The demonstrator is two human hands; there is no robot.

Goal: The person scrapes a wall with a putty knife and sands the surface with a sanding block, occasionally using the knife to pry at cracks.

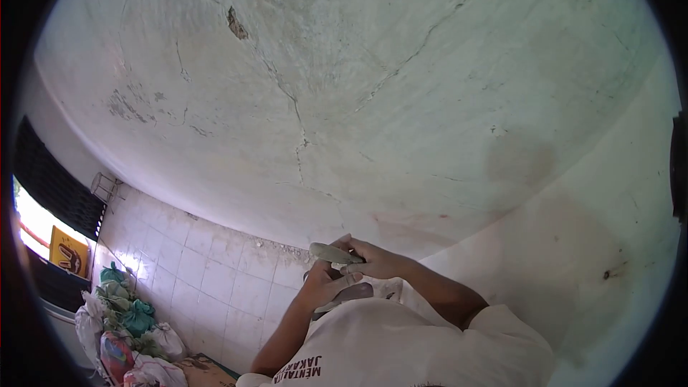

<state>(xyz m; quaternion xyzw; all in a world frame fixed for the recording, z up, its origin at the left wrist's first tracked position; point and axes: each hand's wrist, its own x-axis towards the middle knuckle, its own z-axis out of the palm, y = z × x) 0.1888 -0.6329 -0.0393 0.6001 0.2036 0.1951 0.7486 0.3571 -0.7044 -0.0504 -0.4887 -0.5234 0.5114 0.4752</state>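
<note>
A pale grey-green oblong object (pixel 331 252) lies between my two hands, low in the centre of the view. My right hand (pixel 367 258) comes from the right and closes round its right end. From below left, my left hand (pixel 328 287) meets it, its fingers bent against the object's underside. The hands overlap, so some fingertips are hidden. Just beneath them is a greyish item (pixel 351 295), partly covered by my hands and shirt, too unclear to name.
A cracked, patched plaster wall (pixel 401 136) fills most of the view. Pale floor tiles (pixel 208 272) have debris along the wall's foot. Filled bags (pixel 136 319) and cardboard (pixel 204 371) sit at lower left, near a yellow sign (pixel 69 251) and a small stand (pixel 104 186).
</note>
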